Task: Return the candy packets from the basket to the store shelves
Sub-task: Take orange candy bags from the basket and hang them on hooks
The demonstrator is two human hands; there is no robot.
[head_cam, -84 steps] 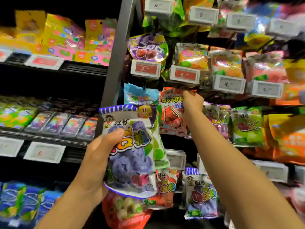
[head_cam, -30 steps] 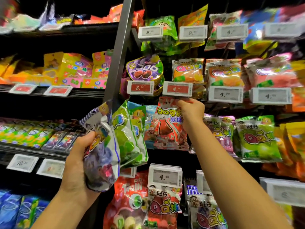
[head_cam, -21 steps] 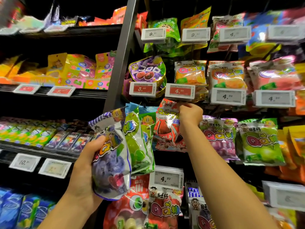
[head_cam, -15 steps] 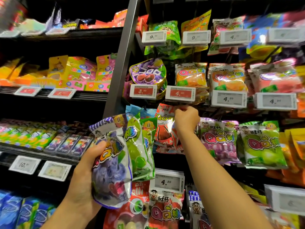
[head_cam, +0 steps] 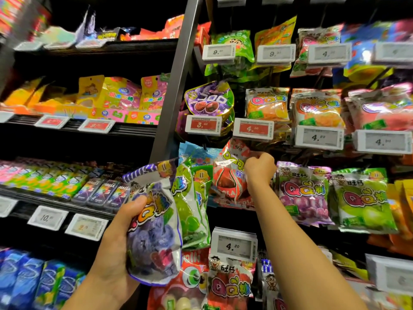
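Purple grape packet and green packet upright, fanned together; red cola packet tilted at peg row.

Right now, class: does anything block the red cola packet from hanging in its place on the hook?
Nothing visible blocks it. The right hand holds the red cola packet at its top, just under the red price tag; the hook itself is hidden.

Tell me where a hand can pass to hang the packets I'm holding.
The dark gap under the red cola packet, above the white 4.20 price tag, is open. The right hand fills the cola hook; the hanging purple grape packet and hanging green apple packet sit edge to edge.
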